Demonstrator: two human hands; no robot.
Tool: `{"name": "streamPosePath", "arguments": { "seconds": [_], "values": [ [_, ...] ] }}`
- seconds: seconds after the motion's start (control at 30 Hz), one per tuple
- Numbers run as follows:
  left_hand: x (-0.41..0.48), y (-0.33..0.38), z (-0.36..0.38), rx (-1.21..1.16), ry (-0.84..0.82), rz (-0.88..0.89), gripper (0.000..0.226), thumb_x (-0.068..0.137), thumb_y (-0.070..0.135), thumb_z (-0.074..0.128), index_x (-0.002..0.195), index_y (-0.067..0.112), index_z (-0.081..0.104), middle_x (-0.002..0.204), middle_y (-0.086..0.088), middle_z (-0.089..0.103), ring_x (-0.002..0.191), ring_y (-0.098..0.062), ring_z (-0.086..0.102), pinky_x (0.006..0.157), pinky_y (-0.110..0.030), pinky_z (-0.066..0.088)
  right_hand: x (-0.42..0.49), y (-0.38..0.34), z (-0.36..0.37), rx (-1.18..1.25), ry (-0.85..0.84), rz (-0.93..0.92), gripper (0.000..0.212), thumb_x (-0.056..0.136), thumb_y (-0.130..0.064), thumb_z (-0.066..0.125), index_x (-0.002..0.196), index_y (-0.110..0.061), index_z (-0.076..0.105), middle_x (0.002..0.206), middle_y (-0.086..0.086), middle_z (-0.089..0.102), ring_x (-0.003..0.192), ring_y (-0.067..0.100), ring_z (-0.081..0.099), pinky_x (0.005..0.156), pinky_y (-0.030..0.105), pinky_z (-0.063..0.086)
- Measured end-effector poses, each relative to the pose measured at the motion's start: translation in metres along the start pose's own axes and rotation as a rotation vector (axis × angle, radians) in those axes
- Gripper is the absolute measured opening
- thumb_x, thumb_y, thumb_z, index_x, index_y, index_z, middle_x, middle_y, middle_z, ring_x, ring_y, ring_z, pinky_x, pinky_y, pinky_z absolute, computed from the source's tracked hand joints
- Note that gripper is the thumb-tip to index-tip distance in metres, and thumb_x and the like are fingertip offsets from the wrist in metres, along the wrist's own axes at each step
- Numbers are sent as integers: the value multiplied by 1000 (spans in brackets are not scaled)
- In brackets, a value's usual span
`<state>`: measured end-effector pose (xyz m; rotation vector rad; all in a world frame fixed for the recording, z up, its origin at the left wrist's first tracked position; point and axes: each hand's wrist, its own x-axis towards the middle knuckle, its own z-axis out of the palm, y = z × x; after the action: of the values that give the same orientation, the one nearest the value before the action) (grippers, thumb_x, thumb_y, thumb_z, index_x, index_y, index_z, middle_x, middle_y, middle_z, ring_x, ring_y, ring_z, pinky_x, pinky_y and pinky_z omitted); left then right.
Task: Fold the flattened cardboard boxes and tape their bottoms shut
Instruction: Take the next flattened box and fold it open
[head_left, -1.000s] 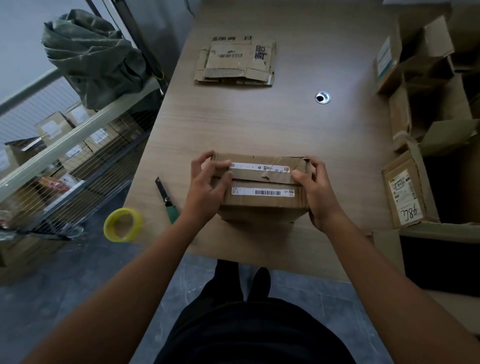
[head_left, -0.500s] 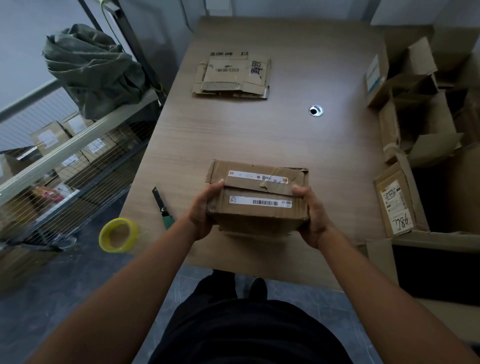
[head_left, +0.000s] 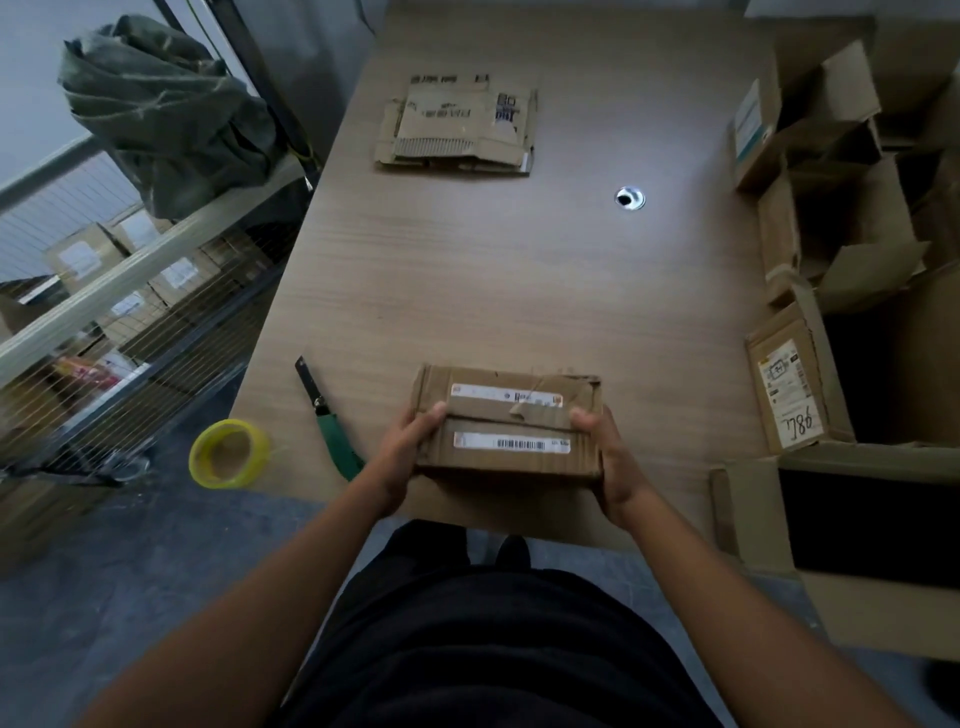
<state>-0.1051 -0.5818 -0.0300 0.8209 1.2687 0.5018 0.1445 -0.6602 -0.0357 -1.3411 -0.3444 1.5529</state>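
Cardboard box (head_left: 488, 417) between left grip (head_left: 401, 457) and right grip (head_left: 612, 462), each clasping one end, thumbs on top

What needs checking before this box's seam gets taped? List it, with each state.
1. Both hands hold the box: ok; left hand and right hand grip its ends.
2. Flaps folded shut, seam upward: ok.
3. Fresh tape across the seam: not ok, none visible.
4. Tape roll in hand: not ok; it lies beyond the table's left edge.
5. Knife clear of the box: ok, on the table to its left.
6. Box resting on the table: cannot tell.
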Motion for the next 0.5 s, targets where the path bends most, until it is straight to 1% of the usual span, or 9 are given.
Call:
{"name": "streamPosePath", "arguments": {
  "seconds": [0.1,0.17,0.2,0.27,0.33,0.37,0.4,0.47,0.5],
  "values": [
    [12,15,-4,127,48,114,48,94,44,64,138,30,48,127,-8,64,108,-28,69,87,-45,60,7,-7,7,-108,20,-45,52,85,-40,63,134,-23,54,125,13,69,106,31,71,84,47,60],
    [18,21,-2,178,82,119,46,102,36,57,144,30,40,126,-8,62,107,-27,68,86,-45,61,9,-14,11,-273,48,-66,55,84,-47,65,134,-27,56,128,10,68,104,23,73,87,42,59],
    [19,22,0,194,101,116,48,103,36,55,147,30,36,125,-8,61,106,-27,69,86,-46,61,10,-18,10,-413,77,-92,61,84,-52,66,139,-27,54,135,9,65,110,18,70,91,39,57],
    [20,23,3,217,124,129,52,103,38,53,150,34,31,124,-8,61,102,-28,70,84,-48,62,11,-27,7,-874,216,-255,76,90,-54,66,154,-25,37,155,2,45,136,15,49,109,39,44],
    [19,23,7,248,160,157,53,103,40,51,151,37,28,122,-7,61,100,-28,70,83,-49,62,8,-32,15,-1217,361,-590,71,96,-40,63,156,-17,32,160,8,36,150,23,29,120,47,33],
    [18,24,11,261,173,166,53,104,40,50,151,37,27,120,-6,61,99,-27,70,83,-49,62,6,-32,28,-1305,339,-712,66,98,-35,61,155,-14,33,161,11,34,152,27,24,121,50,30],
    [18,25,14,267,179,165,52,104,39,49,152,37,27,120,-5,61,98,-26,70,83,-48,62,4,-29,45,-1375,260,-741,63,101,-37,55,155,-14,32,163,12,29,154,29,18,124,51,24],
    [17,28,14,265,158,151,53,104,41,48,152,35,27,124,-8,59,102,-28,68,87,-51,60,6,-13,79,-1549,104,-582,67,105,-50,36,161,-21,16,170,9,6,157,27,-2,127,49,6],
    [16,30,11,257,118,136,54,103,44,47,153,33,28,129,-9,58,107,-28,65,92,-52,58,11,-1,92,-1638,97,-525,69,105,-55,26,163,-23,6,170,8,-6,156,26,-12,127,47,-3]
  ]
}}
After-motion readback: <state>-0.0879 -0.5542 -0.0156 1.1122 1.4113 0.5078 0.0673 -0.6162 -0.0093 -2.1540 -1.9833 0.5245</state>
